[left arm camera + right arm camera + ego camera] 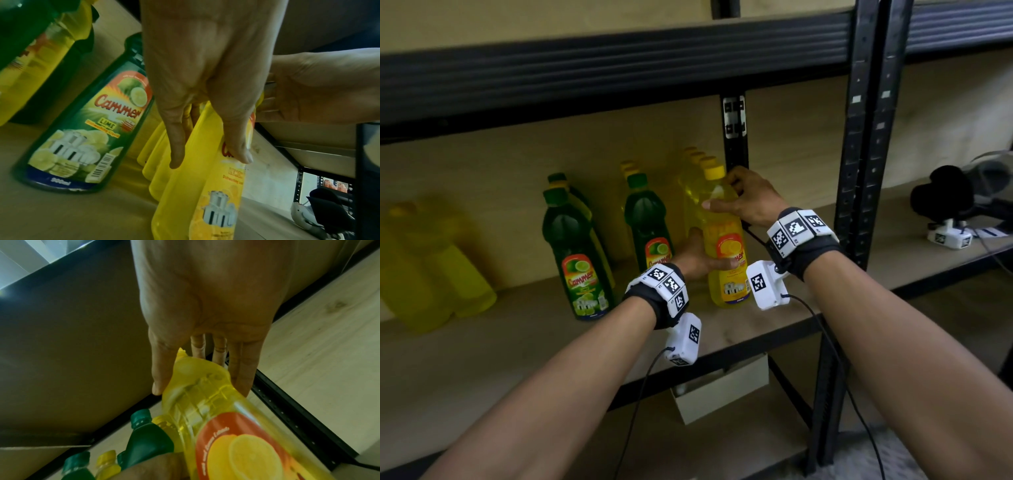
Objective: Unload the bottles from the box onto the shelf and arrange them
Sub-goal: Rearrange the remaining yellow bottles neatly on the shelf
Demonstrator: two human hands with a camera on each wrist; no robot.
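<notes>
Fingers (697,236) of the left hand (697,260) and right hand (751,200) grip the yellow bottle (726,246) upright on the shelf (517,329); a careless nudge could topple the yellow bottles behind (693,164).

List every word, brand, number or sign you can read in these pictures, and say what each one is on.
"Cammer": brand on the green bottle label.
"LIME": same label, under the brand.
"900ml": blue band at that label's foot, slightly blurred.
"Cammer", partly hidden by the left hand: label of the yellow bottle, which the right hand also holds.
Small print on both labels, the barcode digits and the yellow bottle's orange band: too blurred to read.
Wrist bands: black and white square markers, no words.
</notes>
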